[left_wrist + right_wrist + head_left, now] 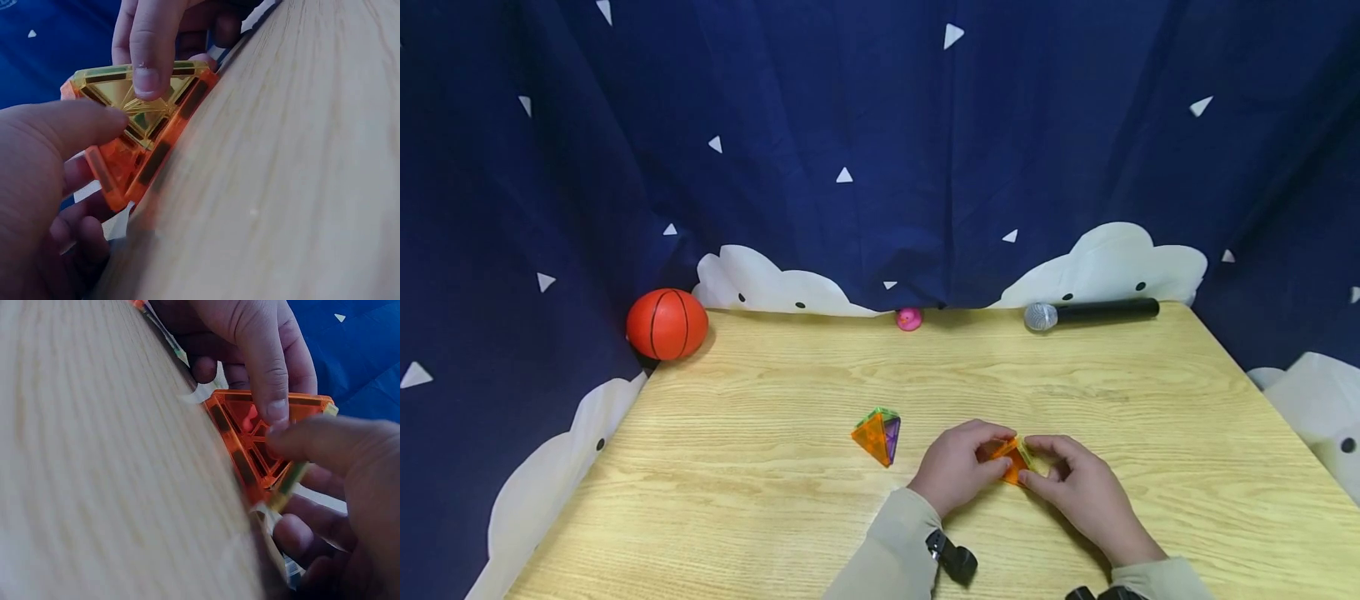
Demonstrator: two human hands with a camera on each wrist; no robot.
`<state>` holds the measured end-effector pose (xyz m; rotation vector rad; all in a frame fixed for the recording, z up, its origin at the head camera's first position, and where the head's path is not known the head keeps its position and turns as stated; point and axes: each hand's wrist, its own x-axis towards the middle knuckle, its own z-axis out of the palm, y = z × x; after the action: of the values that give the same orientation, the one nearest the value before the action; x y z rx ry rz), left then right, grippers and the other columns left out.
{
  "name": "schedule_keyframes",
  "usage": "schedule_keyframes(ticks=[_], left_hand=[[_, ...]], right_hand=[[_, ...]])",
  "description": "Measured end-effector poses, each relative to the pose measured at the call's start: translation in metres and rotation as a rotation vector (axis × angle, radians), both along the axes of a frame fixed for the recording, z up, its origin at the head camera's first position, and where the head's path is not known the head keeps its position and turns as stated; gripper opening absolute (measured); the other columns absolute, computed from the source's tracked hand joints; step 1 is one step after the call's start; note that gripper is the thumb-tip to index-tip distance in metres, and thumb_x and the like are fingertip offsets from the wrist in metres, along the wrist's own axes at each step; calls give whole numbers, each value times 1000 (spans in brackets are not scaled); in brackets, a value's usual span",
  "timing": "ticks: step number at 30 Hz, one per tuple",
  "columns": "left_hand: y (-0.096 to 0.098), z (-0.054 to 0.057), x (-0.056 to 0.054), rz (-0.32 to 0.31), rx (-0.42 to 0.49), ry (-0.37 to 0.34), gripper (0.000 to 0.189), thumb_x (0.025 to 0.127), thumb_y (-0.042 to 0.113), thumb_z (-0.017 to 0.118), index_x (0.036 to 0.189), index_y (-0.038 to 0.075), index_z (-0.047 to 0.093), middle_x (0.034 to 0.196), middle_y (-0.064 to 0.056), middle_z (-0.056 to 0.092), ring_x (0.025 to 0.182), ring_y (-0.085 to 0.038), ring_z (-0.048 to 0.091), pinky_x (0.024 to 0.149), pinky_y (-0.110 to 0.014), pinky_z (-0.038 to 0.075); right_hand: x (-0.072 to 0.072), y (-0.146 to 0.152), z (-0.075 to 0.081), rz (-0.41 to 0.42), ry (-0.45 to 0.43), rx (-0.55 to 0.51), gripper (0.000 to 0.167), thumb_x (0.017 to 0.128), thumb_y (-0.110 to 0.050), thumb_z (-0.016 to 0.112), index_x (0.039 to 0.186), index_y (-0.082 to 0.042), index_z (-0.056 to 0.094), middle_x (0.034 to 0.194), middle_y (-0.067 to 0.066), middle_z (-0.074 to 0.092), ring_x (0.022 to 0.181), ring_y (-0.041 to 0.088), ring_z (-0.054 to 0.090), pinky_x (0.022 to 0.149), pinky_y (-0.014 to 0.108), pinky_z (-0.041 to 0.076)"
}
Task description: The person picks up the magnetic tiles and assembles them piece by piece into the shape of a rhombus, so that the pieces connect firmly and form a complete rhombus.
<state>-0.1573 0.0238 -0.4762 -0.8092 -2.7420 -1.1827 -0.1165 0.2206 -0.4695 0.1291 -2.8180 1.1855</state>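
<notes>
Our left hand [958,465] and right hand [1086,492] pinch orange-and-yellow magnetic triangles [1014,472].
We see a magnetic-tile pyramid [872,437] nearby, left.

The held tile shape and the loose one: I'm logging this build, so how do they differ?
Colour: the held shape shows orange and yellow; the loose shape shows orange, green and purple.
Contact: the left hand and right hand hold the held shape; neither touches the loose shape.
Place: in the head view, the loose shape sits left of the held shape.
Both include see-through orange triangles.
</notes>
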Motion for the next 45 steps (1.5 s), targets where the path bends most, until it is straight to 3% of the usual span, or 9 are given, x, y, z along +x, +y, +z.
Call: schedule_keyframes(ticks=[3,6,12,19,30,34,38,42,45], left_hand=[[0,0,0,-16,16,6,30,94,22,72,124,27,70,119,17,67,104,6,59,89,-15,46],[0,-1,-1,-22,32,-9,26,96,17,69,121,25,71,117,15,68,102,5,60,88,-15,46],[0,-1,-1,0,48,-17,23,98,13,66,118,23,71,113,13,67,98,4,58,85,-15,46],[-1,0,0,23,85,-19,29,96,9,65,123,21,70,116,8,65,100,1,58,87,-15,47],[-2,3,1,24,130,-101,44,97,17,64,140,23,55,131,8,59,116,-7,57,98,-23,46],[-5,17,4,16,110,-77,44,98,22,63,141,24,53,135,6,57,121,-12,57,99,-27,46],[-12,44,9,-11,117,-9,44,99,25,61,142,22,52,139,7,55,121,-13,56,97,-29,48],[-21,68,13,-28,138,135,39,99,24,62,138,19,55,138,8,56,124,-8,54,102,-28,45],[-29,77,17,-50,123,292,33,98,19,63,131,17,60,135,7,59,127,-8,54,105,-27,42]], right_hand=[[0,1,1,30,-14,-30,57,80,-31,86,129,-12,65,109,3,65,69,7,51,59,25,43],[0,1,2,54,-6,-48,61,78,-32,87,131,-11,64,119,5,63,70,7,52,60,25,43],[1,2,2,72,-5,-68,57,77,-29,88,126,-11,65,112,4,61,71,8,52,61,24,44],[1,3,3,74,-3,-80,65,77,-30,88,131,-7,61,118,8,61,72,8,52,64,24,44],[0,3,-1,38,24,25,42,78,-29,87,111,-9,71,89,-3,58,70,8,47,59,25,41],[1,4,-3,36,32,20,41,78,-30,87,111,-10,72,89,-3,58,69,7,47,59,24,40],[0,4,-3,33,37,18,41,78,-29,87,110,-10,72,88,-4,58,69,7,47,59,24,40],[-1,3,-3,32,41,23,41,77,-30,88,110,-10,72,89,-3,58,70,8,48,60,24,40],[0,3,-3,32,29,25,42,77,-31,88,110,-10,71,90,-3,59,71,8,48,60,24,40]])
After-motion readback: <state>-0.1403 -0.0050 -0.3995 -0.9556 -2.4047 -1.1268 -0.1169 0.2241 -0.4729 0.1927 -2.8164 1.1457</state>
